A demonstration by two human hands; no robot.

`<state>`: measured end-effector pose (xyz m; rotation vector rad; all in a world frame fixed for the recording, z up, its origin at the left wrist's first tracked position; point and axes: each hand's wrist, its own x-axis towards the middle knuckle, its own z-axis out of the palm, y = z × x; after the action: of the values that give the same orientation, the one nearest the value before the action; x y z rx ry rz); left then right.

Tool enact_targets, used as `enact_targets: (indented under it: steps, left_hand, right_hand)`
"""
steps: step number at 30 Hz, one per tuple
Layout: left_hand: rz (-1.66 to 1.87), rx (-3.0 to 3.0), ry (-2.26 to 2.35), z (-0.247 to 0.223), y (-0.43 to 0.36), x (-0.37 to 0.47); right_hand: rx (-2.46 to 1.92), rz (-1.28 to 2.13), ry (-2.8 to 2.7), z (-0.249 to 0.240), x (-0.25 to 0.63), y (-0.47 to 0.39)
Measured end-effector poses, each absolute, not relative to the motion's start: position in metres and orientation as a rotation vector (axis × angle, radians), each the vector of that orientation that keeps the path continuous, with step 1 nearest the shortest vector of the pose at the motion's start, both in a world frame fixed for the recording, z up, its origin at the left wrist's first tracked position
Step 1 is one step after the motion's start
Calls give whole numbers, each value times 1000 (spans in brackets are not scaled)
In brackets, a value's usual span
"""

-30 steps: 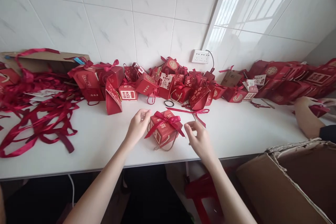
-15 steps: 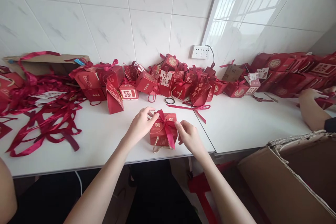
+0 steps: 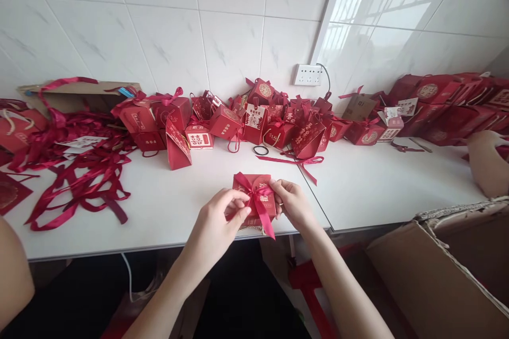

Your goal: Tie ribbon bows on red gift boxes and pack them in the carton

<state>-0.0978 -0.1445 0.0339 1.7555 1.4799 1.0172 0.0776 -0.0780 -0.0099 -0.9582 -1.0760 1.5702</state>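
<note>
Box: small red gift box [image 3: 260, 202] at the counter's [image 3: 167, 212] near edge.
Left hand [image 3: 218, 222]: pinching the ribbon bow [image 3: 254, 194].
Right hand [image 3: 292, 202]: gripping the box's right side.
Risk: an uneven pull could loosen the bow or tip the box off the edge.

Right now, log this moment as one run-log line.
left hand: pinching ribbon bow | right hand: gripping red gift box | box: near white table edge | black hair tie: behind
</note>
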Motion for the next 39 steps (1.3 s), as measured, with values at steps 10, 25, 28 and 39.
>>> enact_targets:
  steps: [10,25,28,39]
  left_hand:
    - [820,1800,1666,50,-68,-135]
    - [1297,1533,1766,3,-125,-86]
    - [1343,1471,1686,-3,-132,-83]
    - [1409,1247,1560,-11,-127,-79]
  right_hand:
    - [-1069,1446,-1236,1,80,-78]
    - [-937,1522,-900,-21,73,-88]
    - [-943,1453,-994,-19,77,-87]
    - [-922,1479,-1023,-30,85,-94]
